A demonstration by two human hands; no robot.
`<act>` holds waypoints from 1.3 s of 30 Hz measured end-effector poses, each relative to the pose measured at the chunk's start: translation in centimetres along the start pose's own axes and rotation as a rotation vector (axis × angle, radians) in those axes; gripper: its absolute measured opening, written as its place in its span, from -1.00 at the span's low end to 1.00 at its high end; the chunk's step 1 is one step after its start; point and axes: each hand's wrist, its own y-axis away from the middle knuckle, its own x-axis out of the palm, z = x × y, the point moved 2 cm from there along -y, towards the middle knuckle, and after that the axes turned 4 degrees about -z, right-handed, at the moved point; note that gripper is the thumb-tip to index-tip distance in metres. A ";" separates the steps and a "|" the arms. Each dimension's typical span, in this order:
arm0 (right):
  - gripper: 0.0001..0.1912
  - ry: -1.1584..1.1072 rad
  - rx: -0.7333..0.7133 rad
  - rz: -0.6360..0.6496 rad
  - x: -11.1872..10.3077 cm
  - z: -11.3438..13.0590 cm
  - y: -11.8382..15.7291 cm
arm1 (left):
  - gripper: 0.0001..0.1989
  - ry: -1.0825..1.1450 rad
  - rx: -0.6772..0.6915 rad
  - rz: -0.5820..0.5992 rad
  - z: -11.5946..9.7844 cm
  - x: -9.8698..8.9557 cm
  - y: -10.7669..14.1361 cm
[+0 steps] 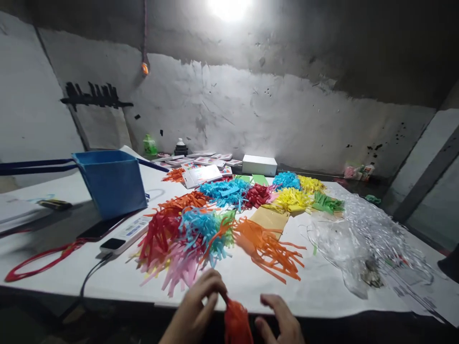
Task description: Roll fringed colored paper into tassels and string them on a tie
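Low in the head view, at the table's front edge, my left hand (199, 306) pinches the top end of an orange-red paper tassel (237, 321), which hangs down out of the frame. Just right of the tassel is my right hand (281, 321), its thumb and fingers curved apart with nothing between them. Directly beyond my hands lie a bunch of orange paper strips (270, 246) and a heap of pink (182, 260), red (159, 234) and light blue tassels (204, 227).
A blue box with straps (111, 184) stands left, near a white power bank (125, 234) with a cable. Further back are yellow tassels (292, 199), green tassels (327, 202) and a white box (259, 165). Clear plastic bags (344, 248) and silvery strips (380, 229) cover the right side.
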 end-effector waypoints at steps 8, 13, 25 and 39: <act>-0.59 0.447 -0.052 0.247 10.1 -3.7 -15.9 | -0.67 -0.670 0.015 -0.518 7.8 -12.5 -11.5; -0.66 0.500 -0.113 0.376 11.5 -5.1 -15.5 | -0.55 -0.662 0.284 0.004 7.8 -2.4 -11.4; -0.79 0.424 -0.174 0.310 5.8 -5.6 -11.1 | -0.84 -0.781 0.428 0.333 10.1 9.8 -11.6; -0.59 0.167 -0.316 0.072 0.7 -3.6 -3.3 | -0.93 -0.611 0.368 0.370 2.9 10.9 -3.2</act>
